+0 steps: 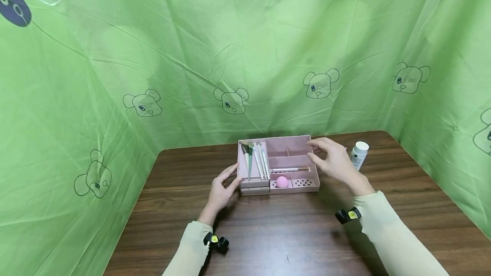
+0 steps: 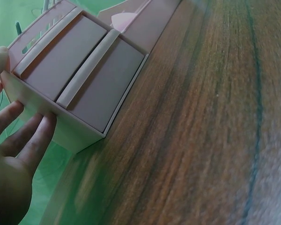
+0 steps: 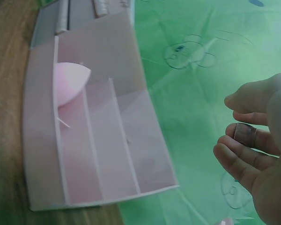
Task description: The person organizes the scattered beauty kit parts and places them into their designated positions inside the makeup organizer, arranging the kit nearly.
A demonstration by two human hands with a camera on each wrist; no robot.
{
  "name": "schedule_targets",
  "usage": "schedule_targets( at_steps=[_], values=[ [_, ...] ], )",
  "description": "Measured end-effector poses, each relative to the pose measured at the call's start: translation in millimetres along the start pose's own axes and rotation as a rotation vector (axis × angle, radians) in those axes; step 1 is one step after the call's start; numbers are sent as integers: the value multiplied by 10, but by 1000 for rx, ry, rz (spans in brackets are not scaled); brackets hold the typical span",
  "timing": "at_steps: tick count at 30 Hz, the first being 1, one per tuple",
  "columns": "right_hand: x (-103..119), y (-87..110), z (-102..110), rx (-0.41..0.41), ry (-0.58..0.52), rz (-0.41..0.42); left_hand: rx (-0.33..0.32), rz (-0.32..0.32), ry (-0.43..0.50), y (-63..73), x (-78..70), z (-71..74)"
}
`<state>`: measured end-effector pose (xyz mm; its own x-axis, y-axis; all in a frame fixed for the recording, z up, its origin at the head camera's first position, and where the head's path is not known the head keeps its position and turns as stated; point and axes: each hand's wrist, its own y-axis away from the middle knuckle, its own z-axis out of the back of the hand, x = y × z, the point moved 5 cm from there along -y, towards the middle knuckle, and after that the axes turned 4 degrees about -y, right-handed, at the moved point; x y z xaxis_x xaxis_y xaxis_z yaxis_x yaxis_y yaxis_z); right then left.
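A pink desktop organizer (image 1: 295,190) stands on the table. My left hand (image 1: 221,191) touches its left side wall with extended fingers; two drawers (image 2: 65,51) at its front show in the left wrist view. Several makeup brushes (image 1: 256,161) lie in the upper left section. On the right, a slim pen-like stick (image 1: 289,169) lies in the middle row, and a pink makeup sponge (image 1: 282,182) sits in the front row. My right hand (image 1: 333,159) hovers by the organizer's right rear edge, fingers loosely bent around nothing. A band (image 3: 245,134) circles one finger.
A white bottle (image 1: 359,155) with a white cap stands right of the organizer, behind my right hand. The dark wooden table (image 1: 268,233) runs back to a green curtain (image 1: 184,76) with bear drawings, which surrounds it on three sides.
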<state>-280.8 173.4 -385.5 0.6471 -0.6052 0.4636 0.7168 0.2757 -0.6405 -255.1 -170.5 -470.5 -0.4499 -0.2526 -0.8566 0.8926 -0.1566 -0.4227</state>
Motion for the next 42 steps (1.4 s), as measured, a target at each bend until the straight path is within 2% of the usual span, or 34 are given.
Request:
schedule_targets(
  at_steps=[7,13,21,32,35,42],
  values=[
    [-48,-20,239,-77,57,-23,2,2,12,-2,-5,4],
    [-132,0,390,-101,14,-98,6,-9,16,-5,-10,1],
    [-235,38,528,-157,120,-58,3,-16,12,-9,-26,6],
    [-442,175,597,-158,136,-156,2,-27,-36,0,-41,5],
    [-502,218,595,-146,148,-181,-2,-39,-42,0,-40,8],
    [-646,329,549,-96,149,-264,1,-17,-26,2,-19,3]
  ],
)
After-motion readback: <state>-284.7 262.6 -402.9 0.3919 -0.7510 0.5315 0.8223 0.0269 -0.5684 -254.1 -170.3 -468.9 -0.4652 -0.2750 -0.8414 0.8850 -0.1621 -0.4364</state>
